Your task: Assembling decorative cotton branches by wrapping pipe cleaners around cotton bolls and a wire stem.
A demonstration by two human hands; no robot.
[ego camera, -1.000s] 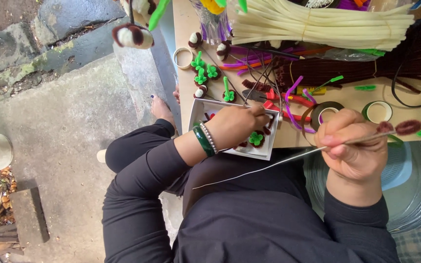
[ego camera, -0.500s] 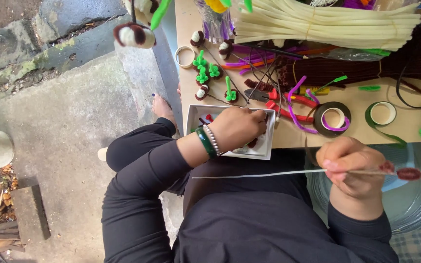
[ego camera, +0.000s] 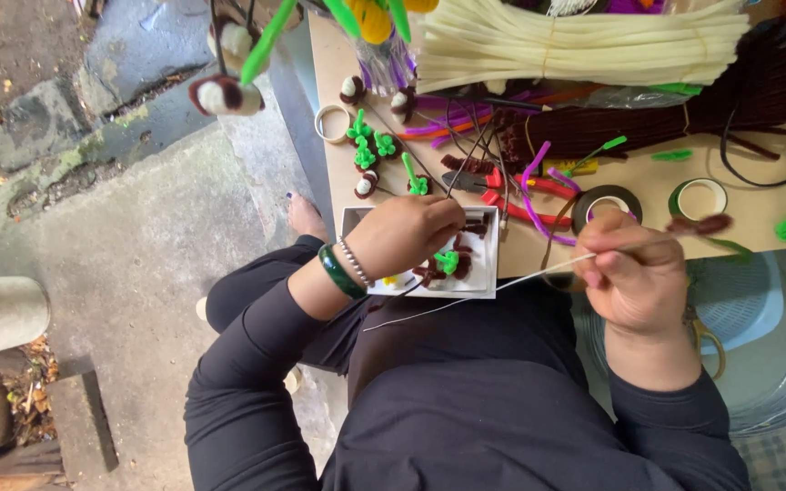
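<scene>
Since a moment ago our right hand (ego camera: 637, 277) has tipped the white wire (ego camera: 466, 302) upward. Left to right — our left hand (ego camera: 407, 235), fingers curled into the white tray (ego camera: 488, 273), grip hidden — then our right fingers pinching that wire before the table edge.

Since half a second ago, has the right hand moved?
Yes. The right hand has moved up the picture, closer to the black tape roll, still pinching the wire.
</scene>
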